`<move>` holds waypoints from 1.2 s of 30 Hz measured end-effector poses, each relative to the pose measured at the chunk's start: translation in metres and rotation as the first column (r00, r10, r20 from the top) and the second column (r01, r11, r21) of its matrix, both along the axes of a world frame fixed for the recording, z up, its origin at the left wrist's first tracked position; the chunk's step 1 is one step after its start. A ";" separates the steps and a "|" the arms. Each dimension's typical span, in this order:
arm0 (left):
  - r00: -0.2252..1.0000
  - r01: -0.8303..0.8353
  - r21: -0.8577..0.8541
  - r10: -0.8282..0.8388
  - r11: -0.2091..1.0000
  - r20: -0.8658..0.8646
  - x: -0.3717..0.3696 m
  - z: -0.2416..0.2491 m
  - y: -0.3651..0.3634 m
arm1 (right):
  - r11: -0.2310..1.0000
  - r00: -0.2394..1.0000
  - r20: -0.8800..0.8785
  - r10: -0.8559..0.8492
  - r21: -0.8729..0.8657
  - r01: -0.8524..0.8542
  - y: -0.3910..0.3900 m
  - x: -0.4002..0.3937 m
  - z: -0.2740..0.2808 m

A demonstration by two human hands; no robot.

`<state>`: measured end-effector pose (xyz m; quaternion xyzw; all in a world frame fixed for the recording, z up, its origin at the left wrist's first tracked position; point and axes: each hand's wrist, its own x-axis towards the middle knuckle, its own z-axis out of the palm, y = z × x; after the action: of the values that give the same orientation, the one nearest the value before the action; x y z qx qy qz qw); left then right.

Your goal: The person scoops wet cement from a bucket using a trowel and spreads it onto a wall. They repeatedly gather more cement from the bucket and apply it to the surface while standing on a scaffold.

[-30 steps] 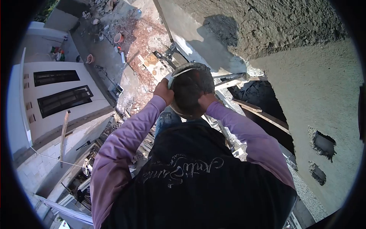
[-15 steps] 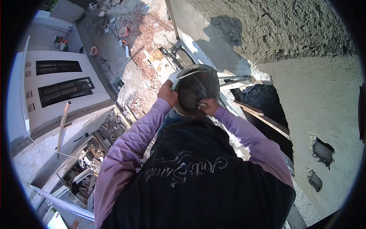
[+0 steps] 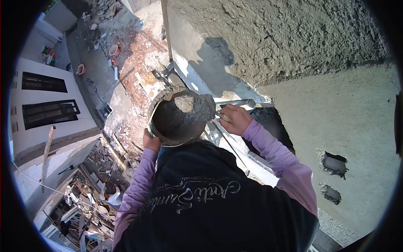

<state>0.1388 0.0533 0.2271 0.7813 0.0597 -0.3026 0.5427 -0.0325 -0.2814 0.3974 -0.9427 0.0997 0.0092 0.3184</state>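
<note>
My left hand (image 3: 151, 141) is closed on the near-left edge of a mortar-crusted bucket (image 3: 158, 97), which tilts in front of my body. My right hand (image 3: 237, 119) grips the handle of a trowel (image 3: 225, 117), just right of the bucket. A thick load of wet grey mortar (image 3: 197, 107) covers the trowel's blade, so the metal itself is hidden. The loaded blade sits over the bucket's right rim. Inside, the bucket is dark and its contents are hard to make out.
To the right stands a wall with rough fresh plaster (image 3: 273, 38) above a smoother part (image 3: 289, 96). A dark opening (image 3: 270, 128) and two small holes, one a broken-edged recess (image 3: 334, 164), break it. Far below lie rubble, scrap wood (image 3: 77, 214) and an orange bucket (image 3: 114, 50).
My right hand has come up out of the bucket and moved right, bringing mortar on the trowel. The bucket and my left hand have shifted left and lower in view; the camera has turned too.
</note>
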 end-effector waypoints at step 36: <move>0.985 0.156 -0.238 -0.169 0.959 -0.036 0.004 0.039 -0.010 | 0.628 0.612 -0.149 -0.776 -0.260 0.733 -0.149 -0.003 -0.182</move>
<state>0.1427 0.0434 0.2663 0.7053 -0.0255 -0.3727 0.6025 -0.0351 -0.4303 0.2157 -0.8268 0.5276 -0.0178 0.1943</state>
